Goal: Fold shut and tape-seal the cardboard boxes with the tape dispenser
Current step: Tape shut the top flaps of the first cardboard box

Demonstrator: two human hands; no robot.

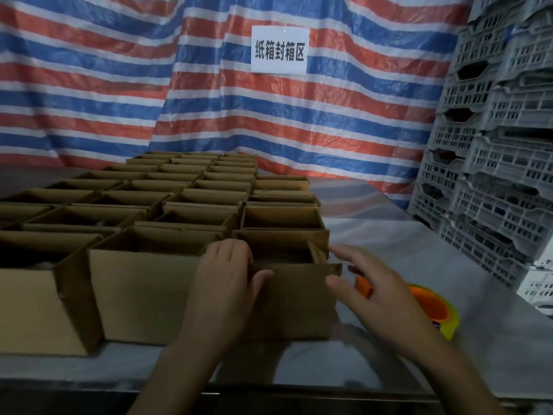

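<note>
The front box (299, 304) stands open at the near right corner of a block of cardboard boxes, close to the near edge of the surface (419, 259). The left hand (224, 274) grasps its near-left top edge, fingers curled over the rim into the opening and thumb pressed on the front wall. A small side flap (317, 253) on the box's right stands up. The right hand (377, 292) is released, fingers straight and spread, held at the box's right corner; whether its fingertips touch the cardboard cannot be told. Just beyond that hand, partly hidden by it, an orange and yellow tape dispenser (434, 307) lies on the surface to the right of the box. To the left and behind, the other open boxes (191, 202) sit in tight rows running away from the camera. A red, white and blue striped tarpaulin (299, 121) hangs behind them with a white sign (279, 50) bearing dark characters. Grey slotted plastic crates (496, 163) are stacked high at the right.
</note>
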